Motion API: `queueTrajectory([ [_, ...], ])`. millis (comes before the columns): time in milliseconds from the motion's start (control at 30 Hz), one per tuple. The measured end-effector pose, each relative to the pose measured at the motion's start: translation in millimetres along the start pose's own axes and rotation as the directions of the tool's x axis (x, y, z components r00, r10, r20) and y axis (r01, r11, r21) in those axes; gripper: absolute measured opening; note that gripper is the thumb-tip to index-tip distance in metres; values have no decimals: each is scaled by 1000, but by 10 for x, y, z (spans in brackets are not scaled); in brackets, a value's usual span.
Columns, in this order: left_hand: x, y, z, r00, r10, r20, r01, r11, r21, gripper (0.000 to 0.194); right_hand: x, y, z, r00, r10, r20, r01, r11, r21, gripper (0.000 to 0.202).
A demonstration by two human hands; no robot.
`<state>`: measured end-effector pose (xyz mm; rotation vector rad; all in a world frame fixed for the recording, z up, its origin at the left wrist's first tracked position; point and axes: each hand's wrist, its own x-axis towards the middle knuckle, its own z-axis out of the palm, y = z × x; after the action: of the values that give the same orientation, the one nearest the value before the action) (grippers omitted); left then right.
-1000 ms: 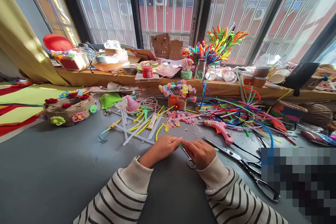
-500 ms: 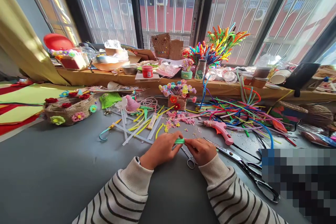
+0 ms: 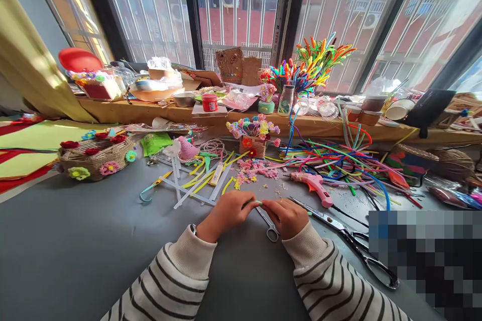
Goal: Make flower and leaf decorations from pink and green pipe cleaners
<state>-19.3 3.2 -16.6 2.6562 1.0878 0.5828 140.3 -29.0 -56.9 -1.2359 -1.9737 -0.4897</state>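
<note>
Taking 12 o'clock as straight ahead from the paired hands, near the middle of the surface [image 3: 124, 251]. Pinching a small green piece [image 3: 258, 202] between the 2 hands. Holding its side toward 9 o'clock in the narrowly closed fingers of the left hand [image 3: 229, 213]. Gripping its side toward 3 o'clock with the right hand [image 3: 288, 215], also bringing thumb and fingers tightly together. Covering most of the piece, and so showing only a thin green sliver between the fingertips. Wearing striped sleeves [image 3: 173, 278] with pale ribbed cuffs.

Lying at 5 o'clock, partly under the right hand: small scissors [image 3: 271, 233]. Stretching from just beyond the right hand toward 4 o'clock: large scissors [image 3: 333, 223] with black handles. Resting at 2 o'clock: a pink glue gun [image 3: 314, 185], trailing a dark cord. Tangling behind it: many colorful flexible strands [image 3: 339, 163].

Crossing one over another at 10 o'clock: translucent strips [image 3: 203, 198], lying among yellow strips [image 3: 226, 186]. Sitting farther off in that direction: a pink knitted cone [image 3: 188, 150], a green packet [image 3: 156, 144] and a twine basket [image 3: 101, 160] bearing crocheted flowers. Scattering at 12 o'clock: pink and yellow fluffy bits [image 3: 256, 170], just in front of a small flower-filled basket [image 3: 254, 146].

Running along the windows, beyond the surface: a cloth-covered ledge [image 3: 150, 111]. Carrying a red jar [image 3: 210, 103] at 11 o'clock and bright fuzzy stems [image 3: 320, 65] at 1 o'clock. Blurring into blocks at 4 o'clock: the far corner.
</note>
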Motion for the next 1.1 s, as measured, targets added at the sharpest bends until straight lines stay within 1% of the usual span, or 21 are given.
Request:
queueTrajectory([
  [100, 1, -13, -10, 998, -54, 28, 57, 991, -123, 31, 7, -15, -14, 1000, -30, -9, 30, 999, -21, 19],
  [267, 18, -44, -34, 990, -78, 114, 109, 951, -288, 34, 29, -12, -47, 996, -92, 2, 92, 996, -4, 17],
  [400, 31, -38, -75, 976, -108, 186, 183, 873, -451, 33, 34, -17, -66, 992, -130, -9, 130, 992, 10, 18],
  [500, 39, -23, -93, 945, -149, 291, 294, 776, -559, 32, 31, -37, -90, 992, -125, -26, 125, 992, -11, 19],
  [667, 52, -2, -89, 861, -202, 467, 490, 573, -657, 31, 49, -62, -153, 984, -180, -15, 179, 982, -52, 17],
  [733, 57, 7, -87, 839, -214, 500, 529, 532, -661, 32, 63, -66, -166, 984, -176, -18, 174, 982, -72, 18],
  [767, 59, 10, -85, 835, -218, 505, 535, 530, -657, 33, 69, -66, -167, 986, -168, -22, 166, 983, -76, 18],
  [833, 61, 16, -76, 846, -220, 485, 515, 571, -639, 35, 75, -64, -155, 988, -151, -37, 148, 987, -68, 18],
  [900, 57, 20, -54, 890, -205, 406, 430, 671, -604, 37, 71, -58, -133, 990, -131, -54, 128, 990, -57, 18],
  [967, 48, 23, -24, 951, -168, 261, 285, 804, -522, 37, 61, -50, -107, 993, -102, -54, 99, 993, -67, 20],
  [1000, 42, 24, -10, 974, -146, 173, 210, 868, -450, 37, 55, -46, -95, 995, -84, -46, 80, 994, -80, 20],
  [1067, 32, 26, 12, 995, -96, 11, 96, 963, -251, 34, 42, -38, -74, 999, -41, -28, 38, 994, -105, 22],
  [1100, 28, 26, 17, 997, -68, -47, 60, 987, -150, 32, 36, -34, -65, 1000, -21, -19, 19, 994, -107, 23],
])
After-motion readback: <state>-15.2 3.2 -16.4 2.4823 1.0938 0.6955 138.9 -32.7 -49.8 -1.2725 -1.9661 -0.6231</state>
